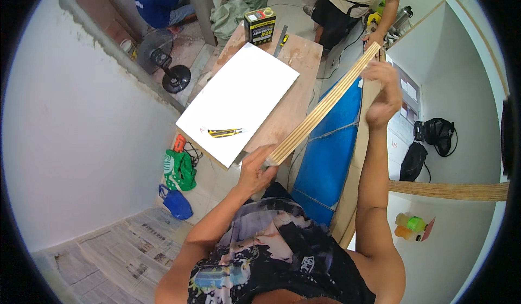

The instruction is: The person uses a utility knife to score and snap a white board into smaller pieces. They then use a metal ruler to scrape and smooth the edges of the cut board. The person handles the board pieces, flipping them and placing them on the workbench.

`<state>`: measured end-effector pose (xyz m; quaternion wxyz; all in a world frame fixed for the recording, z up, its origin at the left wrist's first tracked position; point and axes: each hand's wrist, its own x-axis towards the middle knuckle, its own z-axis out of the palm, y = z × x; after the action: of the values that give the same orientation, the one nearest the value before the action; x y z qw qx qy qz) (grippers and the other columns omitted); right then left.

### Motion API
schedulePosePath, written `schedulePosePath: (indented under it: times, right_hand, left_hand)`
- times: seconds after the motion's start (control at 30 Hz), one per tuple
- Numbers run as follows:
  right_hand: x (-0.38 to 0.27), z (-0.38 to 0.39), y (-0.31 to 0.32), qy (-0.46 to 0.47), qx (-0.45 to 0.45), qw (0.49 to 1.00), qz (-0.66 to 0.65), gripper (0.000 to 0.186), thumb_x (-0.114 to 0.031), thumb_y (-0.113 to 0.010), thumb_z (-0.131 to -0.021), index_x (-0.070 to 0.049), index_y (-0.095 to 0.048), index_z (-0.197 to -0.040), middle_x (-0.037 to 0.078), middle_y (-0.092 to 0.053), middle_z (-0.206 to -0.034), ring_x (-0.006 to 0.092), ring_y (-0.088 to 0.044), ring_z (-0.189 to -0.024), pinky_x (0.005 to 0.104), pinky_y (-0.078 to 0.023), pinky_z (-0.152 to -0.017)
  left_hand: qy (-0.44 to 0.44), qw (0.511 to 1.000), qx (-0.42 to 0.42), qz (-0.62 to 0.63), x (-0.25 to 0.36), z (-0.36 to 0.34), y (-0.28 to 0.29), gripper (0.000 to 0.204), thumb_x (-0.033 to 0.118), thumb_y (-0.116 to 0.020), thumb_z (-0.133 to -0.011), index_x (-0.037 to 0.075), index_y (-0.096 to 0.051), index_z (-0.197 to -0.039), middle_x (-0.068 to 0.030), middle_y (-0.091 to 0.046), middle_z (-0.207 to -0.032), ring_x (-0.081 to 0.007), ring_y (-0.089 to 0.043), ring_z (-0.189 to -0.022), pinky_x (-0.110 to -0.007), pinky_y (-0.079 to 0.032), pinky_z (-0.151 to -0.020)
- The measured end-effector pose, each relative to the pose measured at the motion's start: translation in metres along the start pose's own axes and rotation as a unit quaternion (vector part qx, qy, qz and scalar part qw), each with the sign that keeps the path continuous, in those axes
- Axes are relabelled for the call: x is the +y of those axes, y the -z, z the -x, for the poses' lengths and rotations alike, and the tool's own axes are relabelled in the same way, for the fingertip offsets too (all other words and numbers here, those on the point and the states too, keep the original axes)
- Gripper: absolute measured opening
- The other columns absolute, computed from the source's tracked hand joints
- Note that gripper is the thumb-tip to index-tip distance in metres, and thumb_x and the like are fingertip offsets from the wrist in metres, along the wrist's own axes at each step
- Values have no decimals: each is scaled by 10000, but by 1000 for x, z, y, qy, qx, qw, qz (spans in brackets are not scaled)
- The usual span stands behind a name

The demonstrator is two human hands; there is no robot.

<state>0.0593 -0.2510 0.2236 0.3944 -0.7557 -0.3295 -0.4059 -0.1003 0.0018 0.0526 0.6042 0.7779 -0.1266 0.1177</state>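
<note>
Left hand [256,169] grips layered wood [324,108], right hand [384,87] blurred.

A striped, layered board [325,103] slants across the room in front of the body, its near end at the left hand [255,171] and its far end beside the blurred right hand [384,95], blocking a straight reach rightward from the bench [305,59]. Over the middle of the white panel [244,92] a hand can pass; a yellow-and-black cutter [224,133] lies toward its near end. A tall can [260,27] closes off the bench's far left part, with a metal ruler [281,40] beside it. A bare bench strip runs right of the panel. Blue-wrapped slabs [325,157] fill the right side, and a co-worker's hand [373,37] crowds the board's far end.
</note>
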Motion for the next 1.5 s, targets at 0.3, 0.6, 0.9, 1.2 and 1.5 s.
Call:
schedulePosePath:
  times: [0.3,0.6,0.9,1.2,1.5]
  right_hand:
    - [249,124,-22,-385,-87,774,-495,823,-686,-214,-992,5,-513,-1326,115,-561,-1302,183,-483,-1229,314,-319,-1074]
    - [204,127,-60,-448,128,804,-371,648,-563,-363,-1029,-13,-455,-1359,92,-573,-1253,206,-523,-1179,350,-385,-1035]
    - [47,-16,-22,-294,105,911,-269,622,-586,-529,-963,1,-603,-773,-28,-526,-728,84,-464,-712,271,-369,-630]
    - [-27,-96,-49,-54,94,978,-177,789,-650,-197,-1006,-48,-534,-624,-8,-503,-598,121,-405,-556,273,-331,-533]
    - [-121,123,-109,-499,296,738,-346,872,-651,-434,-957,26,-276,-1484,186,-457,-1417,263,-473,-1287,387,-364,-1112]
  left_hand:
    - [234,964,-40,-122,48,-11,10,412,285,-698,-914,-9,-605,-1187,-149,-645,-1097,-258,-627,-913,-337,-500,-795]
    - [589,575,26,567,11,-14,28,568,466,-371,-1022,106,-372,-1460,-289,-459,-1363,-438,-490,-1270,-568,-442,-1032]
    - [621,352,-42,699,-18,33,110,442,318,-489,-993,-24,-512,-1271,-183,-603,-1125,-299,-624,-1044,-422,-532,-966]
    - [560,785,-239,114,38,-143,97,746,586,-465,-956,-64,-513,-1317,-239,-586,-1255,-300,-639,-1063,-384,-537,-930]
    - [242,951,-191,-26,-128,-184,203,677,486,-715,-864,-90,-574,-1190,-241,-669,-1102,-280,-668,-998,-389,-555,-816]
